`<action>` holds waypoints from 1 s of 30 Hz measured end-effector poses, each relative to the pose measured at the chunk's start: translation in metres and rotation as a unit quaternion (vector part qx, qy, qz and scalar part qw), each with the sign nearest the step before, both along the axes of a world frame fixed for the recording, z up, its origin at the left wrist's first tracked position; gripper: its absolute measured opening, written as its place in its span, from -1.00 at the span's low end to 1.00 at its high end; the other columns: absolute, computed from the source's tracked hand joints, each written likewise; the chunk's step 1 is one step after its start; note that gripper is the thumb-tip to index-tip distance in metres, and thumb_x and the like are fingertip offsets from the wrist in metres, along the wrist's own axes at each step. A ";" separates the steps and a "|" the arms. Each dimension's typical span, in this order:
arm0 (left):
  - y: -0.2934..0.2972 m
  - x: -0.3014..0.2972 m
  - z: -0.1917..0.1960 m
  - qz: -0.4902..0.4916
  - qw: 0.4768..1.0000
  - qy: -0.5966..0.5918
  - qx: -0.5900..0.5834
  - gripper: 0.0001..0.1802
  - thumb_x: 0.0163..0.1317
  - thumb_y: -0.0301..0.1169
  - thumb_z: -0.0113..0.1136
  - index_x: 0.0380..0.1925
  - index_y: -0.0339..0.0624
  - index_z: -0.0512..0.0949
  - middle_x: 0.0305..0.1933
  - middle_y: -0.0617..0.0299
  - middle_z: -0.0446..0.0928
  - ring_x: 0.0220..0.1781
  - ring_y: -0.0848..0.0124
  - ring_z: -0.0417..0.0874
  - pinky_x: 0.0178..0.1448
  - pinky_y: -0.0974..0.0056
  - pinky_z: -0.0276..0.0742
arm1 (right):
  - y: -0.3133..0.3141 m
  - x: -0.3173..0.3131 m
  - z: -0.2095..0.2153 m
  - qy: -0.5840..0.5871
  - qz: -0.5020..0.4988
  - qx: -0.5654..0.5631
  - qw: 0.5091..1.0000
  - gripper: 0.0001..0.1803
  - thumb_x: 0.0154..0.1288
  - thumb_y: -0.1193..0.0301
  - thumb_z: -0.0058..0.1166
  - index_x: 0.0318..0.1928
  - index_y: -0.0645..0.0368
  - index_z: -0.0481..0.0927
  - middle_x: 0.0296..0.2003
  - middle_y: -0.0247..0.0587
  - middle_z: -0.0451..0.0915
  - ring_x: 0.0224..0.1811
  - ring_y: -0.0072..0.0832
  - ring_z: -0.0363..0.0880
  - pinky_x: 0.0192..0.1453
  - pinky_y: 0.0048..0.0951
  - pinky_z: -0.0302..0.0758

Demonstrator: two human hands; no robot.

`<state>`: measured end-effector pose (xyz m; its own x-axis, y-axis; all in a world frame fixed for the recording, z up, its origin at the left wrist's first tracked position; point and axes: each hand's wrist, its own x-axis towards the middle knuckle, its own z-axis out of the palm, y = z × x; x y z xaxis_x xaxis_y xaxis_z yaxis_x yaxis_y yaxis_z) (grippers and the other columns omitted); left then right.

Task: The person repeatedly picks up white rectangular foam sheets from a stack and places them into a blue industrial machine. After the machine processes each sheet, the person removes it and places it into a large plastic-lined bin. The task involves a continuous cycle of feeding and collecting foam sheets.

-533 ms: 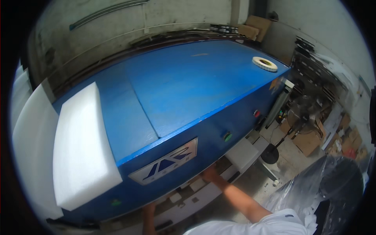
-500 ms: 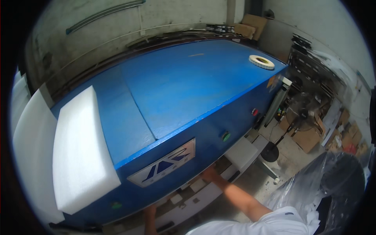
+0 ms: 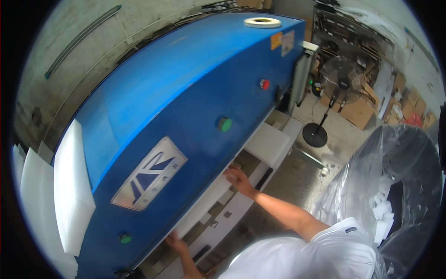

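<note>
A large blue press machine (image 3: 195, 116) stands before me, with green and red buttons on its front. In the gap under its front edge lies a long white foam piece (image 3: 200, 215), its far side hidden by the machine. My right hand (image 3: 239, 180) grips its right end with bent fingers. At the left end my left hand (image 3: 176, 243) is closed on the same piece, its fingertips partly hidden beneath the press. Below both hands runs the pale front rail (image 3: 241, 204) of the machine bed.
White foam blocks (image 3: 72, 190) lean at the machine's left. A tape roll (image 3: 262, 22) lies on top. Another white foam block (image 3: 268, 142) rests on the bed at right. Beyond stand a pedestal fan (image 3: 343, 83) and cardboard; a clear plastic bag (image 3: 353, 186) holds foam scraps.
My view has tilted down and swung, showing more of the machine's front. Both hands are drawn farther out from under the press, and the white foam piece between them shows more.
</note>
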<state>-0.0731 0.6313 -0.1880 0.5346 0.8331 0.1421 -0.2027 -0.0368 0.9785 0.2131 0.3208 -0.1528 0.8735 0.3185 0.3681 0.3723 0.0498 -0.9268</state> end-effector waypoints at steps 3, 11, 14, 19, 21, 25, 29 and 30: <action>-0.064 -0.006 0.008 -0.062 0.991 -0.029 0.111 -0.55 0.14 -0.40 0.24 0.04 -0.24 0.41 0.37 0.00 0.27 0.38 0.13 0.26 0.46 0.01 0.11 | -0.094 -0.054 -0.019 0.054 -0.069 0.032 0.996 -0.72 0.22 0.50 0.10 -0.04 0.12 0.63 0.23 -0.07 0.43 0.36 -0.22 0.32 0.35 -0.23 0.29; -0.373 0.101 0.132 -0.401 0.884 -0.105 0.217 -0.52 0.06 -0.50 0.22 0.05 -0.25 0.43 0.34 -0.10 0.23 0.38 0.08 0.27 0.43 0.03 0.21 | -0.433 -0.177 0.001 0.125 -0.281 0.369 0.877 -0.43 0.39 0.15 -0.08 0.31 0.16 0.32 0.19 -0.18 0.45 0.21 -0.38 0.45 0.28 -0.30 0.43; -0.478 0.164 0.210 -0.681 0.670 -0.213 0.203 -0.46 0.19 -0.33 0.28 0.16 -0.28 0.44 0.34 -0.13 0.30 0.31 0.00 0.39 0.40 0.03 0.26 | -0.508 -0.190 0.014 0.013 -0.150 0.591 0.792 -0.33 0.48 0.02 -0.17 0.42 0.16 0.22 0.35 -0.08 0.35 0.30 -0.23 0.38 0.29 -0.19 0.40; -0.542 0.310 0.165 -0.443 0.714 0.064 0.539 -0.35 0.11 -0.26 0.35 0.18 -0.30 0.39 0.27 -0.11 0.39 0.31 -0.06 0.40 0.36 0.04 0.36 | -0.537 -0.228 0.040 0.065 -0.173 0.672 0.717 -0.30 0.39 0.05 0.06 0.39 0.18 0.27 0.29 -0.05 0.40 0.19 -0.22 0.41 0.18 -0.23 0.40; -0.495 0.353 0.082 -0.266 0.671 0.279 0.633 -0.05 0.12 0.00 0.34 0.41 -0.17 0.16 0.48 -0.18 0.11 0.48 -0.23 0.12 0.38 -0.39 0.15 | -0.525 -0.248 0.024 0.123 -0.171 0.618 0.758 -0.31 0.39 -0.02 0.03 0.33 0.18 0.32 0.17 -0.08 0.46 0.09 -0.28 0.44 0.14 -0.23 0.40; -0.456 0.369 0.034 -0.224 0.569 0.403 0.681 -0.04 0.11 -0.09 0.29 0.47 -0.07 0.08 0.48 0.06 0.07 0.44 -0.20 0.09 0.22 -0.50 0.24 | -0.528 -0.313 -0.012 0.192 -0.258 0.579 0.749 -0.38 0.40 -0.02 0.01 0.25 0.17 0.40 0.07 -0.13 0.50 -0.02 -0.34 0.45 0.10 -0.24 0.41; -0.454 0.363 0.027 -0.196 0.586 0.369 0.694 -0.10 0.09 -0.20 0.28 0.44 -0.08 0.15 0.41 0.14 0.16 0.36 -0.13 0.19 0.09 -0.36 0.43 | -0.538 -0.319 -0.023 0.253 -0.287 0.556 0.737 -0.43 0.42 0.02 0.00 0.22 0.17 0.41 0.04 -0.14 0.51 -0.04 -0.35 0.45 0.09 -0.24 0.41; -0.448 0.361 0.027 -0.183 0.600 0.363 0.688 -0.10 0.08 -0.21 0.29 0.44 -0.08 0.15 0.40 0.13 0.17 0.36 -0.12 0.20 0.11 -0.34 0.44 | -0.538 -0.310 -0.023 0.263 -0.274 0.546 0.747 -0.46 0.44 0.04 -0.03 0.21 0.19 0.42 0.01 -0.12 0.54 -0.05 -0.35 0.47 0.07 -0.25 0.43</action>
<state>0.2875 0.1828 -0.1610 0.9838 0.0011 0.1793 0.0182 -0.9955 -0.0935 -0.0973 -0.2175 -0.1754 0.8775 -0.3799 -0.2926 0.2136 0.8560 -0.4707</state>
